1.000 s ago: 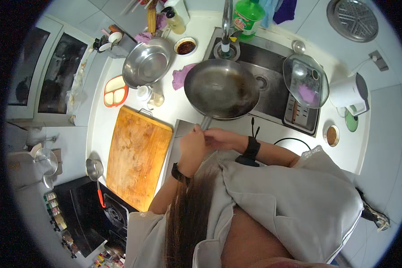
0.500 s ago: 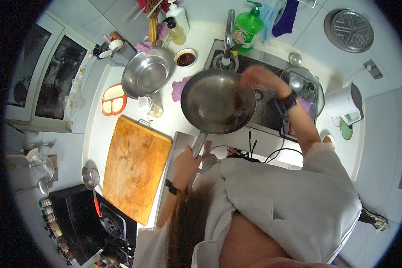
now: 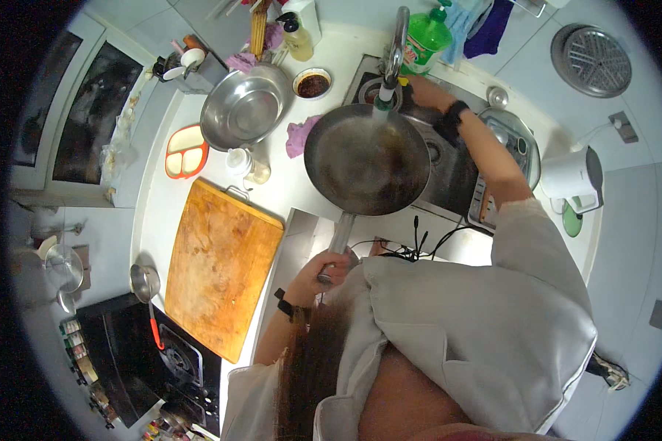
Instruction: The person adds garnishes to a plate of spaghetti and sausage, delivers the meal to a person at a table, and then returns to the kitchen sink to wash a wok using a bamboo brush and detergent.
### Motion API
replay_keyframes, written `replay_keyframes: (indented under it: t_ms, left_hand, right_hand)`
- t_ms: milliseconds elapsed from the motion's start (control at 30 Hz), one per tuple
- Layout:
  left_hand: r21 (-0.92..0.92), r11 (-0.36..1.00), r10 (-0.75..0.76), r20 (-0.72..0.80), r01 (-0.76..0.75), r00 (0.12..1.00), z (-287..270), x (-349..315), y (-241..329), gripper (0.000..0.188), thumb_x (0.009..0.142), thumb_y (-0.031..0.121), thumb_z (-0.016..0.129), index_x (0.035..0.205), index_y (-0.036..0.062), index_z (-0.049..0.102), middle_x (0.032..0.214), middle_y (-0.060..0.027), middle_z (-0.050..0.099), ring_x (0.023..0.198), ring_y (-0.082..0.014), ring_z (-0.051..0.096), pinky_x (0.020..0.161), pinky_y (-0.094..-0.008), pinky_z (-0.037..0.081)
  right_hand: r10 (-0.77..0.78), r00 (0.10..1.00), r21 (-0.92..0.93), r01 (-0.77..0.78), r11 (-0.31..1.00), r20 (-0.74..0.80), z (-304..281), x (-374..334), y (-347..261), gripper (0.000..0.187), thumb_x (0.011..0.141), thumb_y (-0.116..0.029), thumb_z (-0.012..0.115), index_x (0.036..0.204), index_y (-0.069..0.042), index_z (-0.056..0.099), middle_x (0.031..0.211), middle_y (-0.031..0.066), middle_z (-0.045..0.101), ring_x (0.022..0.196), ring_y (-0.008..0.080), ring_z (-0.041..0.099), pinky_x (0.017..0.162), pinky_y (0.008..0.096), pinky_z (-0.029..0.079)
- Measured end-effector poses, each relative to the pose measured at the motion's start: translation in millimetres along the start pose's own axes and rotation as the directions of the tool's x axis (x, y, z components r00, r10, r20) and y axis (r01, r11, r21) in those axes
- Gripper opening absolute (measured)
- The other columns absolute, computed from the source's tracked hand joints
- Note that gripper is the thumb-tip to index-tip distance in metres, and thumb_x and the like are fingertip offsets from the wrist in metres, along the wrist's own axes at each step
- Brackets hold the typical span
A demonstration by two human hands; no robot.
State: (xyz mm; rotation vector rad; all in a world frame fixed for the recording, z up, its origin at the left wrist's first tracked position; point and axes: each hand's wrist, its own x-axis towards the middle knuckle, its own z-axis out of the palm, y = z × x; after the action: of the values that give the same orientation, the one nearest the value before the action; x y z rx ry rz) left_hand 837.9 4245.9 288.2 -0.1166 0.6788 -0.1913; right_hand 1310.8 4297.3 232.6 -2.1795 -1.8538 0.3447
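Observation:
My left hand (image 3: 321, 273) is closed round the metal handle (image 3: 340, 234) of a dark wok (image 3: 366, 163). The wok is held over the sink's front left part, its inside facing up. Above its far rim hangs the faucet's spout (image 3: 396, 55), and a pale stream of water seems to fall into the pan. Just right of the faucet, near its base and a small yellow piece, is my right hand (image 3: 428, 94). Its fingers look curled in, but their tips and what they grip are hidden.
A steel basin (image 3: 246, 107), a bowl of dark sauce (image 3: 312, 84) and a purple cloth (image 3: 299, 137) sit left of the sink (image 3: 460, 176). Nearer are a wooden cutting board (image 3: 224, 268) and a stove (image 3: 114, 353). A glass lid (image 3: 524, 147) and white kettle (image 3: 572, 181) stand right.
My right hand has moved from over the wok's right rim up beside the faucet. Water now appears to run into the wok. The left hand keeps its hold on the handle.

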Motion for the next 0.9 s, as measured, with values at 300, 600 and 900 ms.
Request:
replay_keyframes:
  t_ms: [300, 600, 900]
  left_hand:
    - [0.49, 0.846, 0.263, -0.04, -0.211, 0.964, 7, 41, -8, 0.009, 0.069, 0.003, 0.05, 0.069, 0.0051, 0.041, 0.05, -0.0029, 0.04, 0.045, -0.0128, 0.043, 0.041, -0.0251, 0.035]
    - [0.624, 0.721, 0.453, -0.097, -0.3, 0.886, 32, 46, -9, 0.034, 0.063, 0.0, 0.049, 0.093, -0.0018, 0.033, 0.068, -0.0108, 0.046, 0.043, -0.0184, 0.047, 0.033, -0.0285, 0.037]
    - [0.606, 0.71, 0.462, -0.018, -0.358, 0.887, 13, 60, -14, 0.036, 0.064, 0.0, 0.05, 0.095, -0.0019, 0.033, 0.067, -0.0114, 0.047, 0.042, -0.0185, 0.046, 0.034, -0.0288, 0.037]
  right_hand:
    - [-0.401, 0.63, 0.709, -0.701, 0.075, 0.665, 22, -171, -221, 0.038, 0.08, -0.032, 0.05, 0.098, 0.002, 0.05, 0.088, 0.0128, 0.056, 0.078, 0.0207, 0.056, 0.067, 0.0293, 0.047]
    - [-0.227, 0.731, 0.661, -0.681, -0.315, 0.644, 55, -158, -269, 0.025, 0.076, -0.023, 0.057, 0.086, -0.001, 0.05, 0.077, 0.0086, 0.052, 0.054, 0.0173, 0.053, 0.043, 0.0312, 0.046]
    - [0.012, 0.786, 0.782, -0.613, -0.117, 0.618, 61, -162, -265, 0.029, 0.072, -0.02, 0.061, 0.085, 0.003, 0.05, 0.074, 0.0094, 0.053, 0.046, 0.0165, 0.049, 0.039, 0.0285, 0.044]
